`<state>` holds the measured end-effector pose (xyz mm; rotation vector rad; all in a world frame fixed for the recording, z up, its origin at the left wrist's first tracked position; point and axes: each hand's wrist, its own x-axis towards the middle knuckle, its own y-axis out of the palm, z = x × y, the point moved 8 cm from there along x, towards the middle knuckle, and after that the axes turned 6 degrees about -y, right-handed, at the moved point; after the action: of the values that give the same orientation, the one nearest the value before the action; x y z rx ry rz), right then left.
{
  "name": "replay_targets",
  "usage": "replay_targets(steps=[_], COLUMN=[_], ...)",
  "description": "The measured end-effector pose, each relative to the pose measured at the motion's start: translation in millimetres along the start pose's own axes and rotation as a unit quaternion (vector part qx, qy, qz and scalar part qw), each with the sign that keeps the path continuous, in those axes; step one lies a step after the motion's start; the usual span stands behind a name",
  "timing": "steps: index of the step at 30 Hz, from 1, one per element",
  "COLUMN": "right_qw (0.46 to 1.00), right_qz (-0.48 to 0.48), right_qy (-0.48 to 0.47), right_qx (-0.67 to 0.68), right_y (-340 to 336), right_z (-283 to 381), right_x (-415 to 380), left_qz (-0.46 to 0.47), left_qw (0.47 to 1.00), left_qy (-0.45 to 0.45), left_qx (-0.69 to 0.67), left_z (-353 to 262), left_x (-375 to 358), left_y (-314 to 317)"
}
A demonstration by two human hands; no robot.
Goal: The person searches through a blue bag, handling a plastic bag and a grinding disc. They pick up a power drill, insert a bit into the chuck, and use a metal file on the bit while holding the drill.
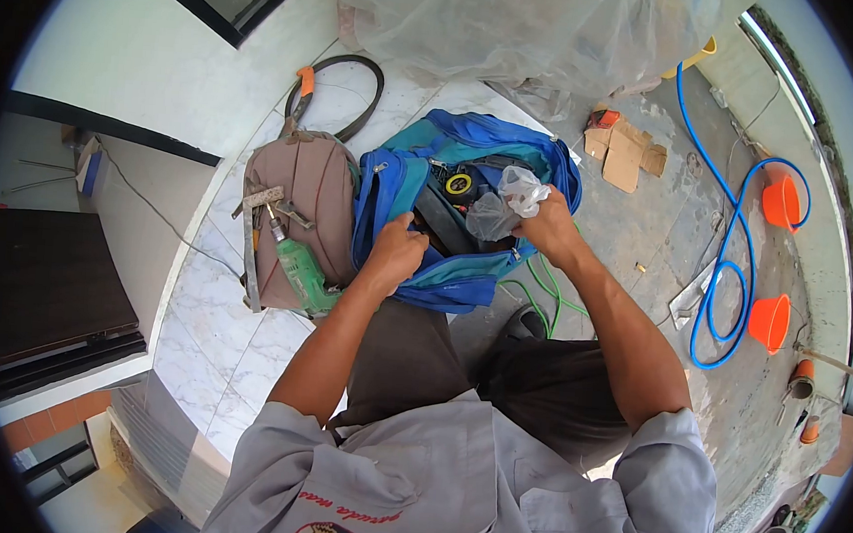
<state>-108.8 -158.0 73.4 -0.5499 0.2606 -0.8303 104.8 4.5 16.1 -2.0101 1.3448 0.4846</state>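
A blue and teal bag [449,292] lies open in front of me, with a yellow round tape [459,183] and dark items inside. My right hand [549,225] is closed on a crumpled clear plastic bag [521,191] over the opening's right side. On the near left edge of the opening rests my left hand [398,250], its fingers curled at the fabric. Left of the blue bag stands a brown backpack [300,181]. A green power drill [301,271] and a hammer-like tool [263,198] lie on and against it.
A black hose or belt loop [379,93] lies behind the backpack. Clear plastic sheeting [529,29] hangs at the top. Torn cardboard [625,157], a blue hose [743,203], orange buckets [769,323] and a green cord [544,308] are on the right.
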Motion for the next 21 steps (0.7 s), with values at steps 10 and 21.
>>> replay_targets(steps=[10, 21], right_qw=[0.890, 0.886], right_qz=[-0.100, -0.023], right_qy=[0.193, 0.284], right_qx=[0.400, 0.365], right_y=[-30, 46], right_z=[48, 24], right_x=[-9, 7], left_qz=[0.207, 0.138], left_qw=[0.954, 0.987], left_qy=[-0.093, -0.080], left_qx=[-0.196, -0.035], left_z=[-35, -57], left_x=[47, 108], left_y=[66, 23])
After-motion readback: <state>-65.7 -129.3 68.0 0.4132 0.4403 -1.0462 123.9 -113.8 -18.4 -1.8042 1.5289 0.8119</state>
